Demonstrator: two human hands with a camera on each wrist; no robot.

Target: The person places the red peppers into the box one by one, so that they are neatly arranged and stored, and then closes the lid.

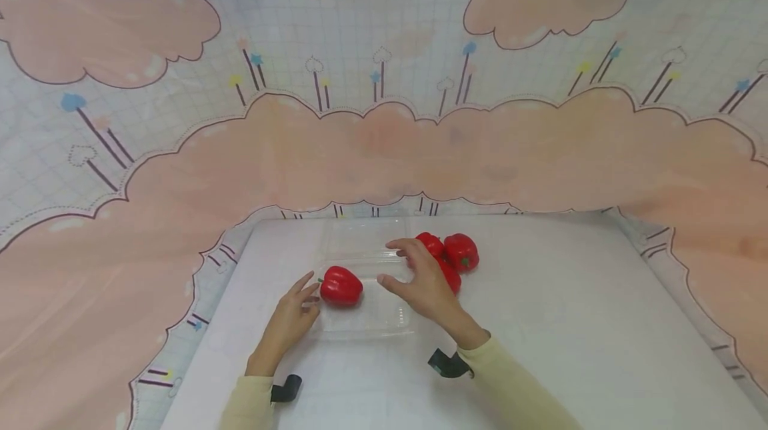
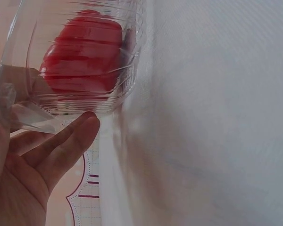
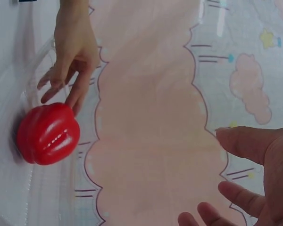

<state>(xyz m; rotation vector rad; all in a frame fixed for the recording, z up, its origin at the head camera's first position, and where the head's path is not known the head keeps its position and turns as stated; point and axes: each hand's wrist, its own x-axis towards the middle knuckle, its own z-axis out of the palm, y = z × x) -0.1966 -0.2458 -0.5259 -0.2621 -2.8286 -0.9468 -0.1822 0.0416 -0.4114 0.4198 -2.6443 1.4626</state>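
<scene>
A red bell pepper lies on its side in the left part of a clear plastic container, whose lid is folded back behind it. My left hand is at the container's left side; in the left wrist view, fingertips are right at its ribbed wall, with part of the hand showing through the plastic. Above the container's right side hovers my right hand, thumb and fingers spread apart and holding nothing. Several more red bell peppers are grouped just beyond it, partly hidden by that hand.
The container stands on a white table. A cloth with a cloud pattern hangs behind the table and along its sides. Black wrist devices sit below the sleeves.
</scene>
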